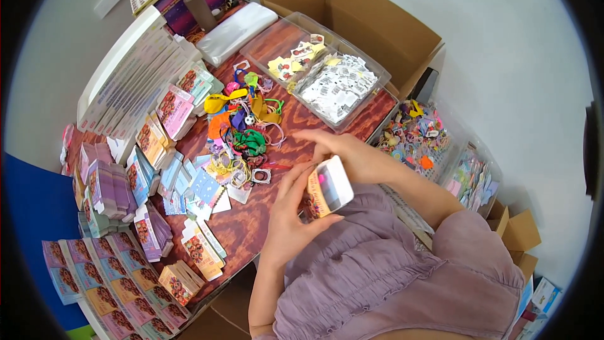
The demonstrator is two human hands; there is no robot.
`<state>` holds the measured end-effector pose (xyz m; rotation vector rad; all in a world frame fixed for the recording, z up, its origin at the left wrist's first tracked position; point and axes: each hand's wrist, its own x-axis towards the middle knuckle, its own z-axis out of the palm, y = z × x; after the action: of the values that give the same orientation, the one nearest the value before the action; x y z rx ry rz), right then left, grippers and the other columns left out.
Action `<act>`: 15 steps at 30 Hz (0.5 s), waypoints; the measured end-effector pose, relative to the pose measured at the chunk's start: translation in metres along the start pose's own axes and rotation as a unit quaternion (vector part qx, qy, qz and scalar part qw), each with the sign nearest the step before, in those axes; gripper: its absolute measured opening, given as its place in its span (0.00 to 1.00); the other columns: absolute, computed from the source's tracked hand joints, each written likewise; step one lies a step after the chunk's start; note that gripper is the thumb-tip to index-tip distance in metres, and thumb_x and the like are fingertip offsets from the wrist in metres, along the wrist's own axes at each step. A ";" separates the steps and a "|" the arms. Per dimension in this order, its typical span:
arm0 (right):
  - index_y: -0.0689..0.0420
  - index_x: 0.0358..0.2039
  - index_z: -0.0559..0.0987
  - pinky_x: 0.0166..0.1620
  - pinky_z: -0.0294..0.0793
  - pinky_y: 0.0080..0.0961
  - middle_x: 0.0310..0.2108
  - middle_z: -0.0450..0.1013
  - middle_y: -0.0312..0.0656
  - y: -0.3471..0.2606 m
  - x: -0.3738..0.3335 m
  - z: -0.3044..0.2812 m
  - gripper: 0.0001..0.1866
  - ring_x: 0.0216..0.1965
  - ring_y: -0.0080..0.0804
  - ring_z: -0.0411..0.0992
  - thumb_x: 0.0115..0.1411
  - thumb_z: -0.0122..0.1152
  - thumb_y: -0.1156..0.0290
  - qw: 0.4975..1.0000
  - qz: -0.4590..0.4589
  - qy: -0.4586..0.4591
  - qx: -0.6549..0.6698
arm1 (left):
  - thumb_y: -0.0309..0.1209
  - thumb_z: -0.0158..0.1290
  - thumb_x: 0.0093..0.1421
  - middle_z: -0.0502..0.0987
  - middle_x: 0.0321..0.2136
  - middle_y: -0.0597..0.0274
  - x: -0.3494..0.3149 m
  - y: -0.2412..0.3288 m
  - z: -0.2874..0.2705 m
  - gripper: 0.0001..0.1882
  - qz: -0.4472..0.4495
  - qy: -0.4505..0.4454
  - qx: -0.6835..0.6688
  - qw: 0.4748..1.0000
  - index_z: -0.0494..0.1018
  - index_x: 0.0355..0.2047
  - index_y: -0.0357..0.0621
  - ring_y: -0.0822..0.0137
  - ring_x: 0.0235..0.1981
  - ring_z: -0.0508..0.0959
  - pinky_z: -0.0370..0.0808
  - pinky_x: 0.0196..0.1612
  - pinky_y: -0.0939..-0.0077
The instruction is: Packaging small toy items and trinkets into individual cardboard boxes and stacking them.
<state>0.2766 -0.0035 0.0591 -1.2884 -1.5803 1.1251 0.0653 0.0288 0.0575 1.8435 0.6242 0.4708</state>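
Observation:
My left hand (290,214) is wrapped around a small cardboard box (335,184) with a white side, a yellow-orange printed face and a clear window. A bit of pink shows through the window. My right hand (349,154) is at the upper end of the box, its index finger stretched out to the left and apart from the thumb. Some of its other fingers are hidden. Left of my hands lies a tangled pile of colourful hair ties and small trinkets (248,116). Light blue printed cards (204,189) lie at the pile's near side.
Stacks of flat printed boxes (110,189) fill the table's left side, with a sheet of them (119,283) nearer. Clear plastic bins hold white labels (340,88) and yellow pieces (299,56). Behind stands an open carton (384,31). A bin of trinkets (415,135) is at my right.

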 end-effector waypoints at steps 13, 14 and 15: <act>0.59 0.34 0.81 0.30 0.70 0.27 0.26 0.75 0.39 0.084 0.043 -0.134 0.11 0.27 0.23 0.70 0.50 0.68 0.69 0.959 0.138 0.185 -0.166 | 0.32 0.67 0.53 0.71 0.51 0.61 0.113 -0.020 -0.007 0.36 -0.030 0.013 -0.200 0.979 0.65 0.60 0.36 0.73 0.46 0.74 0.72 0.48 0.76; 0.58 0.31 0.81 0.33 0.71 0.30 0.27 0.76 0.43 0.073 0.047 -0.129 0.14 0.28 0.32 0.73 0.45 0.70 0.66 0.946 0.143 0.198 -0.214 | 0.32 0.67 0.53 0.71 0.51 0.61 0.123 -0.024 -0.007 0.36 -0.029 0.011 -0.199 0.980 0.65 0.60 0.36 0.73 0.46 0.74 0.72 0.48 0.76; 0.58 0.31 0.81 0.33 0.71 0.30 0.27 0.76 0.43 0.079 0.052 -0.125 0.14 0.28 0.32 0.73 0.45 0.70 0.66 0.946 0.142 0.199 -0.214 | 0.31 0.65 0.54 0.73 0.49 0.62 0.131 -0.026 -0.007 0.35 -0.056 0.004 -0.217 0.975 0.65 0.60 0.36 0.75 0.45 0.74 0.73 0.47 0.78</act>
<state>0.4081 0.0742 0.0224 -1.9450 -1.3968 0.6326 0.1589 0.1230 0.0384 1.3858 0.5756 0.4952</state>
